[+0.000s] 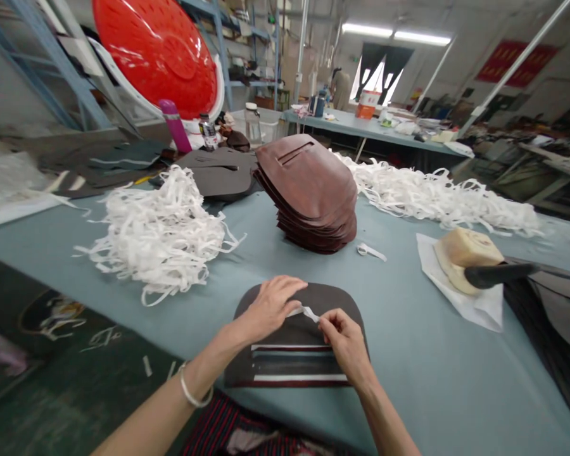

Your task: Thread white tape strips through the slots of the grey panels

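Note:
A dark leather panel (278, 331) with rounded corners lies flat on the table before me. White strips run along both edges of the long slot (294, 364) in its near part. Over the panel's middle, a short twisted white tape strip (310, 313) spans the space between my hands. My right hand (346, 339) pinches the strip's right end between thumb and fingers. Stretched above the panel, my left hand (272, 307) has its fingers apart from the thumb, which is by the strip's left end; whether it touches the strip is hard to tell.
A stack of brown leather panels (313, 190) stands behind. Tangled white strips are heaped at left (156, 234) and at back right (446, 196). A cream block with a black handle (475, 259) rests on white paper (484, 313). A small strip (371, 252) lies near the stack.

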The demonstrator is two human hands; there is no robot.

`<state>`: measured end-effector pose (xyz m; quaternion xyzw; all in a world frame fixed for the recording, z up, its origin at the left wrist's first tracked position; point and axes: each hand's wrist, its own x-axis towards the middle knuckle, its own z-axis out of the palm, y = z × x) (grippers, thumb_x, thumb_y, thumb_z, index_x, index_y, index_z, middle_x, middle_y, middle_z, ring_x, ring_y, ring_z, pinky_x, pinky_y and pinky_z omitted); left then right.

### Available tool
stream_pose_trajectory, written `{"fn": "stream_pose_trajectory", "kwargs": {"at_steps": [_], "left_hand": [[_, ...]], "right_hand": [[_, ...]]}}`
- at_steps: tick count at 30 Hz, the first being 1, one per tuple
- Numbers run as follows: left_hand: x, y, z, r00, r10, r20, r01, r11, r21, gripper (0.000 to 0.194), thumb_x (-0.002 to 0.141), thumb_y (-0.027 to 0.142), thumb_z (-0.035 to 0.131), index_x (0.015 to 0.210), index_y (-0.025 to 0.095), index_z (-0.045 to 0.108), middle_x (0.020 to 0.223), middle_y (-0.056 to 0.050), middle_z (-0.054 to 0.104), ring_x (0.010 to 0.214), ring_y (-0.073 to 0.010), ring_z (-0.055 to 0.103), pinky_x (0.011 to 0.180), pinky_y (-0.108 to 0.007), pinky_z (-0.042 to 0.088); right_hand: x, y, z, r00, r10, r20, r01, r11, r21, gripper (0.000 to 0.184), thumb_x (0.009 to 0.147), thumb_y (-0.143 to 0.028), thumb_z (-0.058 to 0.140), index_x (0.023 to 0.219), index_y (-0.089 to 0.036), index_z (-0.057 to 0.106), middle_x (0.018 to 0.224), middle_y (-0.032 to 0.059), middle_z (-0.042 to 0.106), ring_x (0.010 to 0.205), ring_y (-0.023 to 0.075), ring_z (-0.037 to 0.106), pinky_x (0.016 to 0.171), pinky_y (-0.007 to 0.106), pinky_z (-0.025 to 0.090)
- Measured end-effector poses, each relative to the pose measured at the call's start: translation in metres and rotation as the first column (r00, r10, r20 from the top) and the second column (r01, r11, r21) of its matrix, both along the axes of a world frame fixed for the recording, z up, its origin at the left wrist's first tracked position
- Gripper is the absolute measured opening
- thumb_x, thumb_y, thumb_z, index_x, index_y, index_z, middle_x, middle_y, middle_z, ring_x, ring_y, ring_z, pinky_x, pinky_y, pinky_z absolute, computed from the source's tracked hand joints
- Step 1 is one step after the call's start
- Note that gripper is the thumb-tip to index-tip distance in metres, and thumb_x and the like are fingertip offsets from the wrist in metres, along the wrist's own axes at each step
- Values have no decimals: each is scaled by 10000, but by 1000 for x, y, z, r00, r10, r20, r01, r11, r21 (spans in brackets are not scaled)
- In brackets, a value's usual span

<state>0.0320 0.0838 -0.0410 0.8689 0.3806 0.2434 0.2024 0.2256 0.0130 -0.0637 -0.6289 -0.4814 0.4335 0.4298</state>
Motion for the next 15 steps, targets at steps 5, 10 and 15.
{"fn": "stream_pose_trajectory", "kwargs": {"at_steps": [5, 10, 15], "left_hand": [[28, 1, -11, 996, -62, 57, 69, 990, -126, 194, 907, 280, 489, 866, 236, 674, 831, -9, 659, 851, -162, 578, 820, -311, 424], [32, 1, -2, 998, 36, 56, -33, 998, -51, 205, 895, 231, 492, 801, 217, 674, 781, -16, 648, 797, -166, 561, 762, -300, 425], [33, 2, 8, 971, 166, 170, -147, 982, -118, 228, 891, 219, 461, 783, 201, 661, 781, -14, 632, 736, -137, 570, 711, -259, 426]], "right_hand": [[5, -2, 11, 998, -57, 11, 57, 998, 0, 223, 772, -369, 589, 647, -189, 548, 503, -60, 466, 488, 92, 394, 485, 219, 304], [1, -1, 8, 990, -137, -20, 136, 991, -17, 223, 745, -338, 611, 601, -187, 533, 471, -61, 470, 466, 86, 405, 472, 213, 309], [-7, 3, 9, 939, -86, -332, 81, 996, -31, 266, 796, -428, 596, 734, -173, 556, 531, -44, 533, 441, 69, 411, 448, 201, 311]]}}
